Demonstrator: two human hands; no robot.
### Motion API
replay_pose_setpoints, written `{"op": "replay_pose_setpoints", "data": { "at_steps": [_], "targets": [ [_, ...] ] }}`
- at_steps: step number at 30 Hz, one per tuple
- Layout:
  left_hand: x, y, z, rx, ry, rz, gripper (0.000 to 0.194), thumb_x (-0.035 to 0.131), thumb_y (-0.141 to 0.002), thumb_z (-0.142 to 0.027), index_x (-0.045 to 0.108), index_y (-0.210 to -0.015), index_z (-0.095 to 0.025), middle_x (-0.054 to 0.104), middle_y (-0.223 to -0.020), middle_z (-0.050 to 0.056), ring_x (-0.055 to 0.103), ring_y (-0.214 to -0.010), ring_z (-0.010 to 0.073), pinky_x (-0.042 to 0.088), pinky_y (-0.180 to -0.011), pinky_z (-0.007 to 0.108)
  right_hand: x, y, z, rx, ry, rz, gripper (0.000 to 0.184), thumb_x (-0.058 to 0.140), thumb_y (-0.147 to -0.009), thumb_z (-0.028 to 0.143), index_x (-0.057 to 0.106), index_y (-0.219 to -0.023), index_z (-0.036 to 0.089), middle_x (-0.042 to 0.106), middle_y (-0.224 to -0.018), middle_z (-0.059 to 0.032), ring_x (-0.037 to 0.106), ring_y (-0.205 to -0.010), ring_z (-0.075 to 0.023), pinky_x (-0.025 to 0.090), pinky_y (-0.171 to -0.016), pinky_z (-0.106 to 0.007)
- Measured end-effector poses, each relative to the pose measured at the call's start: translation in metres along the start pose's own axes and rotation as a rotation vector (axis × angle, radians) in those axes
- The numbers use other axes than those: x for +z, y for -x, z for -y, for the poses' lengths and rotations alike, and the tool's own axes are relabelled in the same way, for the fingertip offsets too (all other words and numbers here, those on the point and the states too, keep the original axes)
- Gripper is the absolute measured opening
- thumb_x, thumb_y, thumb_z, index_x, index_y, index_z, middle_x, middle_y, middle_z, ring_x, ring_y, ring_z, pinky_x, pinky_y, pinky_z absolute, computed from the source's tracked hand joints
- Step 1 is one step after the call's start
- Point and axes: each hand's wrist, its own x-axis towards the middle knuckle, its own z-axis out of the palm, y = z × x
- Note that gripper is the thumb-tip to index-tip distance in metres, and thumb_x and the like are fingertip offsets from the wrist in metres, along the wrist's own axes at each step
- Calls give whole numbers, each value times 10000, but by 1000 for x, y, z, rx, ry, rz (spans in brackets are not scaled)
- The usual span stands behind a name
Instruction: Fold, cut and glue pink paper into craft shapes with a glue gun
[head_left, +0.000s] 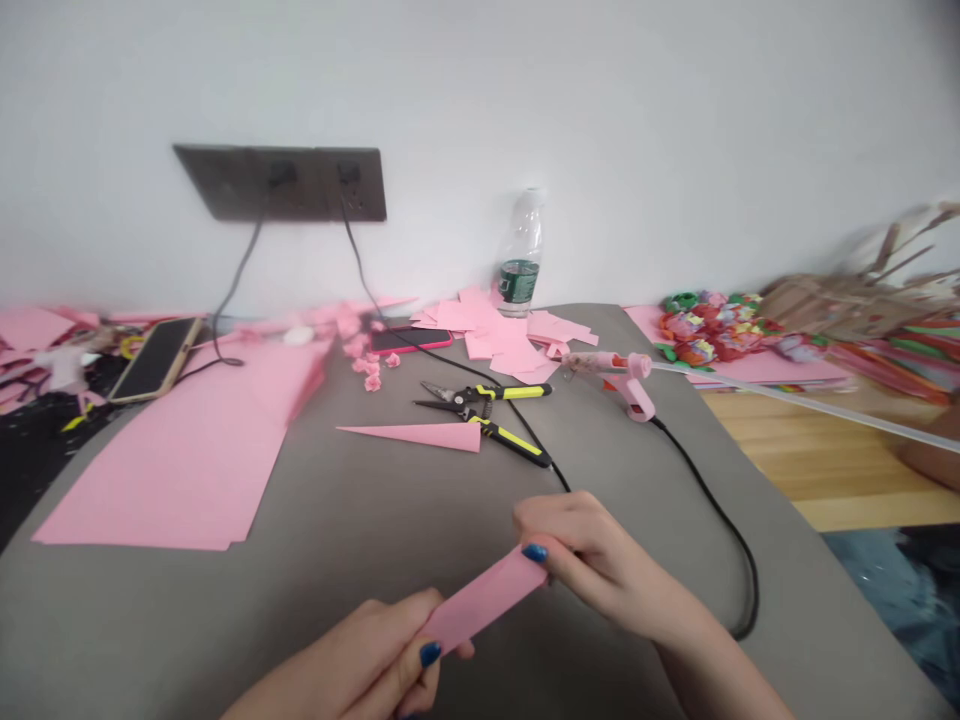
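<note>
A strip of pink paper point(489, 602) is stretched at a slant between my two hands, above the near part of the grey table. My left hand point(390, 650) pinches its lower end, thumb on top. At the upper end my right hand point(592, 555) grips it between thumb and curled fingers. Beyond the hands lies a narrow pointed piece of pink paper point(420, 434), its wide end touching the pliers-like cutters point(480, 405) with black and yellow handles. A pink hot glue gun point(626, 385) rests farther right, a long translucent glue stick point(787, 400) extending from its back.
Large pink paper sheets point(180, 450) cover the left side. Small pink pieces point(499, 335) lie around a plastic bottle point(521, 255) by the wall. Phones point(157, 358), folded flowers point(716, 325) and a black cord point(739, 530) are also there. A wall socket panel point(315, 185) holds two plugs.
</note>
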Motion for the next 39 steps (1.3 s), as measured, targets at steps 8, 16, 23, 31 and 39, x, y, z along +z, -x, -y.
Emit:
{"op": "replay_pose_setpoints", "data": {
  "at_steps": [8, 16, 23, 31, 39],
  "targets": [
    [4, -34, 8, 161, 692, 6, 445, 465, -1025, -511, 572, -1259, -148, 568, -741, -9, 401, -532, 74, 345, -541, 212, 28, -18, -22, 308, -242, -122, 525, 487, -982, 635, 499, -698, 194, 432, -652, 37, 367, -597, -114, 302, -555, -257],
    [9, -64, 3, 140, 1169, 85, 326, 598, -984, -392, 674, -1137, -114, 767, -1052, 193, 768, -861, 215, 585, -706, 266, 26, -39, -29, 450, -324, -273, 550, 571, -869, 725, 506, -699, 206, 435, -615, 47, 350, -549, -108, 292, -506, -256],
    [5, -63, 10, 109, 1054, 22, 349, 666, -945, -466, 702, -952, -118, 810, -969, 172, 778, -707, 165, 572, -620, 201, 13, -42, -25, 495, -226, -251, 581, 512, -861, 776, 470, -694, 221, 400, -639, 46, 350, -577, -123, 314, -529, -269],
    [7, -64, 5, 81, 908, -51, 501, 683, -874, -610, 687, -952, -115, 805, -987, 196, 777, -694, 184, 549, -592, 217, 22, -35, -28, 487, -349, -49, 568, 542, -903, 707, 556, -683, 183, 449, -646, 32, 361, -609, -118, 349, -575, -258],
    [13, -48, 10, 79, 722, -53, 589, 579, -900, -686, 692, -977, -113, 801, -980, 205, 779, -745, 224, 546, -625, 269, 40, -20, -12, 443, -407, -20, 581, 423, -997, 652, 586, -709, 175, 551, -653, 5, 474, -632, -132, 441, -647, -258]
  ]
}}
